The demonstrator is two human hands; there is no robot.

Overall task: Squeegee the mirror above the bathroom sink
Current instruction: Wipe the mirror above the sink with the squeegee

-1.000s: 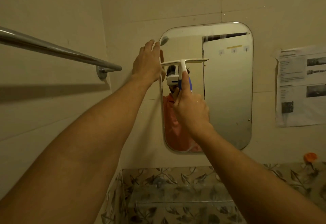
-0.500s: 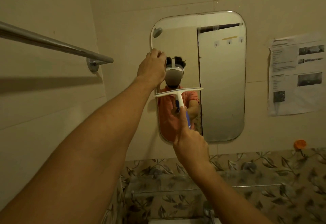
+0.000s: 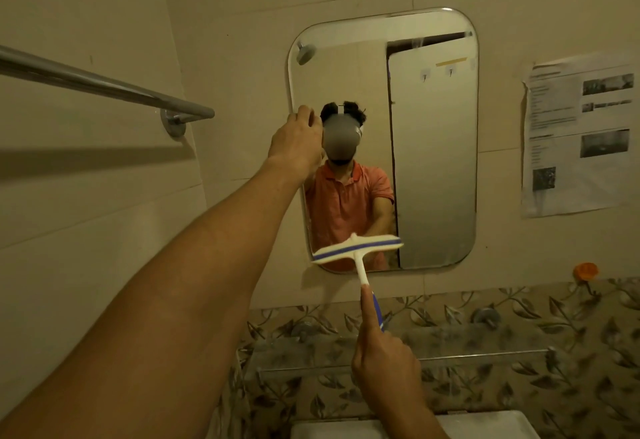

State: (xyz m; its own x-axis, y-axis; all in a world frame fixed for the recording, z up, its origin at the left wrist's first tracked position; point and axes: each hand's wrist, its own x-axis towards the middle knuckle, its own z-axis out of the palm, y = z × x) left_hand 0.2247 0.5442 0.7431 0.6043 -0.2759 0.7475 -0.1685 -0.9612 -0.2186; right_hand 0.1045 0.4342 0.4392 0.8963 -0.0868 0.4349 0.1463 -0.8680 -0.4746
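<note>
My right hand [image 3: 384, 366] is closed on the squeegee [image 3: 358, 252] at the mirror's [image 3: 436, 161] bottom left corner, my left hand [image 3: 298, 142] curls empty on its left edge; a tilted blade could streak.

The squeegee [image 3: 356, 251] is cream white with a blue stripe along its blade, and the handle turns blue just beside the extended right forefinger [image 3: 367, 310]. Behind the fingers, the mirror [image 3: 433, 148] reflects an orange polo shirt. Past the curled left fingers [image 3: 304, 120] runs a silvery chrome towel bar [image 3: 104, 87] on plain cream tiles. Below the right hand [image 3: 384, 366], the tile band [image 3: 519, 328] carries a brown-and-grey leaf pattern with an orange flower [image 3: 585, 270].
</note>
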